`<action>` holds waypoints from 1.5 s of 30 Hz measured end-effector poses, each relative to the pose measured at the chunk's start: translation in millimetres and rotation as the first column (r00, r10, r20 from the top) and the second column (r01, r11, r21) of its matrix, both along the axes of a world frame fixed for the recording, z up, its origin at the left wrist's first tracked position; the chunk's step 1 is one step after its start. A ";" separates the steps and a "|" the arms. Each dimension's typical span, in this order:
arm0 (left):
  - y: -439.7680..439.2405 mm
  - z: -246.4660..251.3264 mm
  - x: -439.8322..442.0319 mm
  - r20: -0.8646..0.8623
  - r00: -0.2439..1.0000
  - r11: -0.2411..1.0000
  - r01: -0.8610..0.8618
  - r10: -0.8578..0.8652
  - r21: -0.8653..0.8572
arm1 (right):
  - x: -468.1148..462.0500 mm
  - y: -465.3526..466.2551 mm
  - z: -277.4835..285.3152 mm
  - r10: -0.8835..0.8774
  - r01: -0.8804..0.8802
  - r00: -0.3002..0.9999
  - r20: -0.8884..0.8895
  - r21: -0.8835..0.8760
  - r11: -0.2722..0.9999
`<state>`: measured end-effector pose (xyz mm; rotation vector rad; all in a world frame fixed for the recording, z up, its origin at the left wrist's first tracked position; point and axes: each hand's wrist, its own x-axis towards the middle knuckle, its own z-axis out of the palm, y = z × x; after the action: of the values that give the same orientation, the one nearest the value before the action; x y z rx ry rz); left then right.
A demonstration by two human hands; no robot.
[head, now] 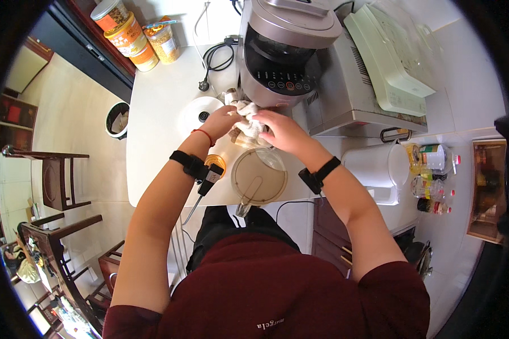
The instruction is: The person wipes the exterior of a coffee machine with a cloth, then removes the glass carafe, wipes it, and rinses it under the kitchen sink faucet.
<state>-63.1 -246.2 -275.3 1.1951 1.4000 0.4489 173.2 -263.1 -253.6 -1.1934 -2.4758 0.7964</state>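
A crumpled, light-coloured cloth (249,120) with a brown checked part lies bunched on the white table, just in front of a blender machine (280,91). My left hand (221,123) grips its left side, the fingertips partly hidden in the folds. From the right, my right hand (285,132) holds the cloth between thumb and fingers. Nearer my body stands a clear pitcher (258,177) with a handle, a beige, cloudy look filling most of its round top. Beside it, partly behind my left forearm, is an amber glass (215,162). A white round power base (201,113) sits left of the cloth.
Food tubs (131,38) and a jar (164,44) stand at the back left, near a coiled black cord (220,59). On the right are a metal appliance (343,97) carrying a pale green one (390,63), a white jug (371,163) and several bottles (434,169).
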 end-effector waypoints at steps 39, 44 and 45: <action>-208.1 -16.0 -18.4 0.115 0.973 0.955 0.221 -0.201 -0.199 | 41.0 -18.1 -85.4 -0.394 0.369 0.885 0.250 0.140 0.919; -224.1 -38.6 4.9 0.123 0.974 0.956 0.212 -0.190 -0.202 | 57.8 -45.3 -79.3 -0.351 0.345 0.897 0.267 0.071 0.936; -225.0 -39.8 8.5 0.188 0.964 0.945 0.231 -0.190 -0.230 | 62.9 -53.0 -78.1 -0.344 0.341 0.899 0.273 0.059 0.938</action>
<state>-54.5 -471.2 -315.0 1.0623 1.1345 0.2066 236.1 -316.1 -331.8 -1.7827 -2.3626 0.5479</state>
